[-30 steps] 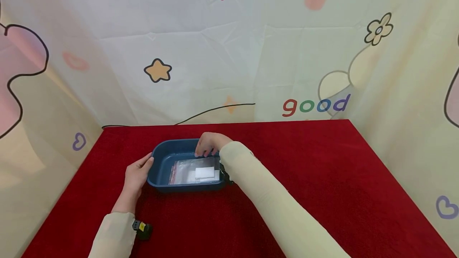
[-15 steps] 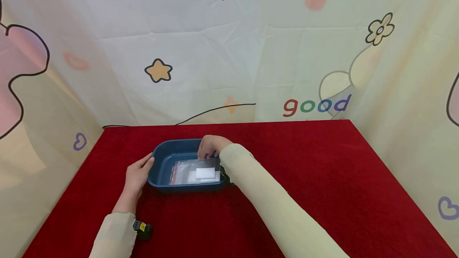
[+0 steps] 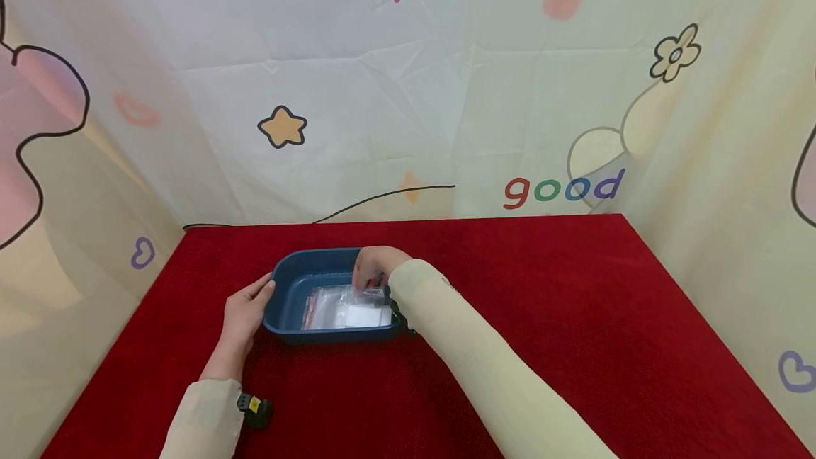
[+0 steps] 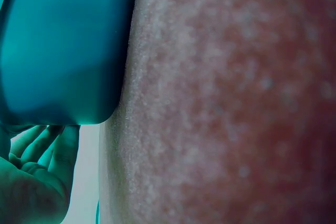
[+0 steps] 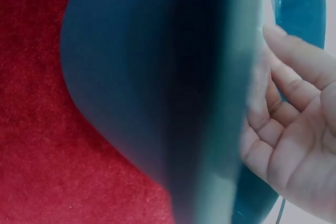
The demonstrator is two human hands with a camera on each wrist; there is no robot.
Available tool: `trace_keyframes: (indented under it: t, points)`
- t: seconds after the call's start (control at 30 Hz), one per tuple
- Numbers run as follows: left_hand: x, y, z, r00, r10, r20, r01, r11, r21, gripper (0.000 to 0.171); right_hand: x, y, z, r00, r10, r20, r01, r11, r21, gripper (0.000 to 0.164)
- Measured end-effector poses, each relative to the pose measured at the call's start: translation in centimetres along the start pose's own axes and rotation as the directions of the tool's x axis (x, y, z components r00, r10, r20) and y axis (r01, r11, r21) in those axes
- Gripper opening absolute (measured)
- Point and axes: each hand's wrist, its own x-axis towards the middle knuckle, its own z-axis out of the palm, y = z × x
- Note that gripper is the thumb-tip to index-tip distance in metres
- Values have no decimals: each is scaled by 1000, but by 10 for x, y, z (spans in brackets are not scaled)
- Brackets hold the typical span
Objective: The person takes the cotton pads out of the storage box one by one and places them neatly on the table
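Note:
A blue plastic basin (image 3: 331, 336) stands on the red cloth in the head view. My left hand (image 3: 245, 312) grips its left rim, the thumb on top and the other fingers outside the wall, as the left wrist view also shows. Inside lie clear plastic bags (image 3: 324, 308) with reddish edges and a white rectangular piece (image 3: 365, 316). From the far right, my right hand (image 3: 376, 265) reaches into the basin and pinches the crinkled top of a clear bag. In the right wrist view the near rim hides the right fingertips (image 5: 275, 30) in part.
Red cloth (image 3: 542, 317) covers the table around the basin. A pale printed curtain (image 3: 357, 91) hangs behind and at both sides. The right forearm sleeve (image 3: 484, 360) crosses the basin's right end.
My right hand has lowered deeper into the basin onto the bags. The bag's upper part has crumpled and its white piece has shifted slightly. My left hand keeps its place on the rim.

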Motion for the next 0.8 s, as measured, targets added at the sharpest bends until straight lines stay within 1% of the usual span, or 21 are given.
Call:
trace_keyframes:
  t: [0.1, 0.17, 0.23, 0.43, 0.5, 0.63, 0.8]
  points:
    - [0, -1, 0, 1000, 1, 0, -1, 1000, -1, 51, 0, 0, 0, 999, -2, 45, 3, 1000, -5, 21]
    - [1, -2, 0, 1000, 3, 0, -3, 1000, 4, 51, 1, 0, 1, 998, -6, 59, 7, 1000, -14, 23]
    - [1, -2, 0, 1000, 5, 0, -5, 1000, 5, 51, 1, 0, 1, 999, -4, 43, 4, 1000, -9, 23]
    - [2, -2, 0, 1000, 8, -5, -8, 1000, 0, 51, 0, -3, 0, 999, -2, -46, 2, 1000, 8, 24]
    - [2, -2, 0, 1000, 8, -8, -8, 1000, -4, 51, 0, -3, 0, 998, 0, -61, 1, 1000, 14, 23]
    - [2, -1, 1, 1000, 8, -11, -8, 1000, -12, 51, -1, -2, -3, 998, 4, -67, -2, 1000, 30, 20]
    - [2, -1, 1, 1000, 10, -13, -10, 1000, -4, 52, -3, -2, -7, 999, -6, -52, 8, 999, 47, 13]
